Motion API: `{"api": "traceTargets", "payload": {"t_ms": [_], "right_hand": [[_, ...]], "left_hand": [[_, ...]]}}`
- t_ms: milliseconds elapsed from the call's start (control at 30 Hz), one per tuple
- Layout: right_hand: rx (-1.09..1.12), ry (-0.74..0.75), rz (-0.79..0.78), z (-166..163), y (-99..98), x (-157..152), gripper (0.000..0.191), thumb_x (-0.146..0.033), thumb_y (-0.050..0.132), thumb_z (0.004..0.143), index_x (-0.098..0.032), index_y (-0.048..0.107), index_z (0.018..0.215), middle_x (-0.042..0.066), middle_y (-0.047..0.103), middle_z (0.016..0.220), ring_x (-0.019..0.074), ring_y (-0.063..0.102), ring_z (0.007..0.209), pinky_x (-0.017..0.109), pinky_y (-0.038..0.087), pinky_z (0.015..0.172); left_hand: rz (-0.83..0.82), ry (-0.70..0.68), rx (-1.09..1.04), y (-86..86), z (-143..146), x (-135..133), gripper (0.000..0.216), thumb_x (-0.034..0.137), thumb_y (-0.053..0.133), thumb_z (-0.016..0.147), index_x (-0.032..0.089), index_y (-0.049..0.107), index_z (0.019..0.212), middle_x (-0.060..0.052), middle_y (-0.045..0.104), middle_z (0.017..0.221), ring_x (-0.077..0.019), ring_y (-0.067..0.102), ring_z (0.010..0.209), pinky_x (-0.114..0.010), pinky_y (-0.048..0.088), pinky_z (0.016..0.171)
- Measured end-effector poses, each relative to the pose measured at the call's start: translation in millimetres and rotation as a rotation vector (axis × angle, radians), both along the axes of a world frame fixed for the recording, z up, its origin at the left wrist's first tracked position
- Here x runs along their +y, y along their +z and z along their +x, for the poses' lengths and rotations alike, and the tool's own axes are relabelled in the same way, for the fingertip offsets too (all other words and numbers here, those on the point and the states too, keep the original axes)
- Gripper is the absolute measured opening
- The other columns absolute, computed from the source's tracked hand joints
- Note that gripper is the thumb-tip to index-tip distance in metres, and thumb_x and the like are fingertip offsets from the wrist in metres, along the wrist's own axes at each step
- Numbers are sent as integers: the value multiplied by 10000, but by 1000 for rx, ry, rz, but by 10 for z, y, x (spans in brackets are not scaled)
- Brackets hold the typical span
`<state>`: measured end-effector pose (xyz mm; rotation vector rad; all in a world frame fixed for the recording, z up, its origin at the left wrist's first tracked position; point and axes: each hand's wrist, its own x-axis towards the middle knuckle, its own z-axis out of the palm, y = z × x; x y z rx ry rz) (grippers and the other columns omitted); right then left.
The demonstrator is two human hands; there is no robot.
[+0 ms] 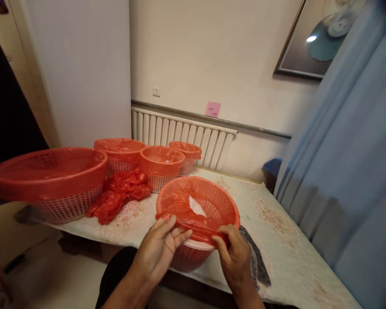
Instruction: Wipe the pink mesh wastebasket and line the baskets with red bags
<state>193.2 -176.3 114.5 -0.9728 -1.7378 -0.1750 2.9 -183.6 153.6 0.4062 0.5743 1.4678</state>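
Observation:
In front of me at the table's near edge stands a perforated plastic basket [193, 256] with a red plastic bag [176, 195] partly lining it. The bag lies over the left and near rim, and the bare inner wall shows at the right. Something white [197, 207] shows at the bottom. My left hand [159, 249] pinches the bag's edge at the near left of the rim. At the near right, my right hand [233, 253] is closed on the same edge, so the plastic is stretched between them.
A large bag-lined basket [70, 204] stands at the left, and smaller lined baskets [162, 180] stand behind. Crumpled red bags [120, 193] lie between them on the table [263, 227]. Dark grey cloth [259, 262] lies right of my basket. A blue curtain [350, 150] hangs at the right.

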Motion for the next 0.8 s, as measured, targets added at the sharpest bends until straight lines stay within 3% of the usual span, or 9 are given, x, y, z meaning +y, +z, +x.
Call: {"api": "traceTargets", "payload": {"t_ms": [100, 233, 400, 567, 800], "right_hand": [[-120, 34, -1, 75, 7, 28, 95, -226, 645, 863, -212, 568, 916, -12, 573, 770, 151, 528, 711, 266, 422, 672], [-214, 19, -3, 242, 6, 43, 220, -59, 493, 867, -207, 562, 1013, 24, 584, 869, 176, 521, 834, 301, 428, 762], [-259, -179, 5, 482, -30, 134, 314, -2, 468, 771, -192, 575, 997, 51, 560, 914, 209, 503, 879, 360, 418, 803], [-180, -329, -6, 672, -92, 323, 342, -19, 434, 712, -180, 595, 967, 47, 550, 856, 206, 518, 831, 335, 428, 754], [-110, -472, -182, 871, -100, 606, 338, -183, 420, 756, -174, 675, 978, 82, 633, 874, 223, 564, 807, 323, 411, 715]], "left_hand": [[-37, 30, -39, 12, -81, 57, 137, 6, 539, 862, 133, 588, 843, -47, 669, 828, -143, 676, 687, -284, 613, 621], [-37, 3, -73, 21, -183, 132, 163, -18, 498, 870, 124, 576, 852, -32, 627, 766, -97, 619, 589, -190, 529, 505], [-23, -41, -148, 52, -240, 157, 200, -12, 448, 890, 141, 515, 782, 36, 494, 619, -51, 482, 461, -165, 428, 439], [49, -49, -169, -10, -283, 181, 190, -29, 492, 855, 156, 515, 812, 65, 452, 603, -23, 376, 401, -143, 324, 390], [159, -7, -17, -107, -389, 291, 164, 36, 652, 772, 154, 556, 831, 83, 439, 576, -9, 331, 399, -126, 274, 384]]}}
